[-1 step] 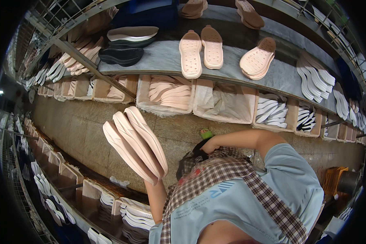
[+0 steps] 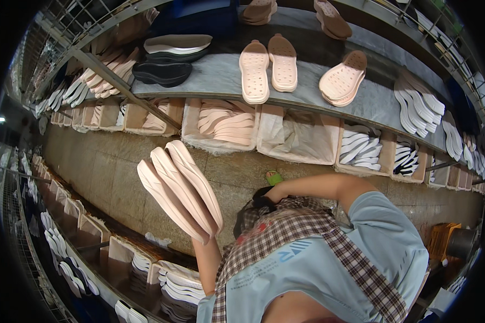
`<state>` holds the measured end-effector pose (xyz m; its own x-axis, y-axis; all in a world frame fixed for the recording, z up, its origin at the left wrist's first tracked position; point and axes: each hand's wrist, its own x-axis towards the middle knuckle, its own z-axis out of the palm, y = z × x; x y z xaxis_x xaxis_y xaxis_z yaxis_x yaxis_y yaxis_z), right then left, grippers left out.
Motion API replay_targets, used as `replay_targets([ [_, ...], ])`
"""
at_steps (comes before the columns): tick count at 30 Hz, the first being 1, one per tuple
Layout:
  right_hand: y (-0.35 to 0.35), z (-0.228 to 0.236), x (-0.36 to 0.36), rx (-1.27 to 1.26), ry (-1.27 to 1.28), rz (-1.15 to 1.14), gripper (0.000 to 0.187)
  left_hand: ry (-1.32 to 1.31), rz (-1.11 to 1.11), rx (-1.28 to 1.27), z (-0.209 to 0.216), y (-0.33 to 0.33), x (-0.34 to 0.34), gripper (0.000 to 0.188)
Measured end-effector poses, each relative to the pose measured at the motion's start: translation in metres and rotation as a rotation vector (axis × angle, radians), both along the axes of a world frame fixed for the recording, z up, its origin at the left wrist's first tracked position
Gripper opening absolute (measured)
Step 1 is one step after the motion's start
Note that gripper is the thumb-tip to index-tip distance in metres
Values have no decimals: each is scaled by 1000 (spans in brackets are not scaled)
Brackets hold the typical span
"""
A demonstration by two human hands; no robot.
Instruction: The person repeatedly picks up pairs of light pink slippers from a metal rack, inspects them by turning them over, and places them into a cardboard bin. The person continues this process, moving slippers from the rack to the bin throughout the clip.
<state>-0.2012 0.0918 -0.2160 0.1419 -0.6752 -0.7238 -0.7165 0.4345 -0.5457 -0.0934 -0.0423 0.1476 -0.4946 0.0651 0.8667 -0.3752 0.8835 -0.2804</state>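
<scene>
Three pale pink shoe soles (image 2: 180,188) are fanned side by side above the floor, tilted with their far ends up and left. My left forearm (image 2: 207,264) rises to their near end, where my left hand holds them; the soles hide most of that hand. My right hand (image 2: 272,195) is at my waist, against dark bunched cloth beside my checked apron (image 2: 291,231). Its fingers are hidden there. Ahead on the shelf, a pair of perforated pink soles (image 2: 255,72) stands beside a stacked pink pair (image 2: 342,81).
Below the grey shelf (image 2: 215,75), a lined bin (image 2: 221,145) holds pink soles, with a lined bin (image 2: 296,142) to its right. Black soles (image 2: 161,74) lie at the shelf's left. White soles (image 2: 183,290) fill bins behind at lower left. A green slipper (image 2: 274,177) shows on the floor.
Very little differs. My right hand and forearm have shifted slightly left and nearer my body; the soles in my left hand keep their position.
</scene>
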Motion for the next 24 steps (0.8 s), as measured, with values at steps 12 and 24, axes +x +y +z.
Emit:
replay_targets([
  [12, -24, -70, 13, -141, 198, 109, 26, 94, 237, -318, 23, -11, 7, 19],
  [24, -2, -8, -9, -249, 117, 203, 20, -14, 82, -140, 12, -10, 0, 24],
])
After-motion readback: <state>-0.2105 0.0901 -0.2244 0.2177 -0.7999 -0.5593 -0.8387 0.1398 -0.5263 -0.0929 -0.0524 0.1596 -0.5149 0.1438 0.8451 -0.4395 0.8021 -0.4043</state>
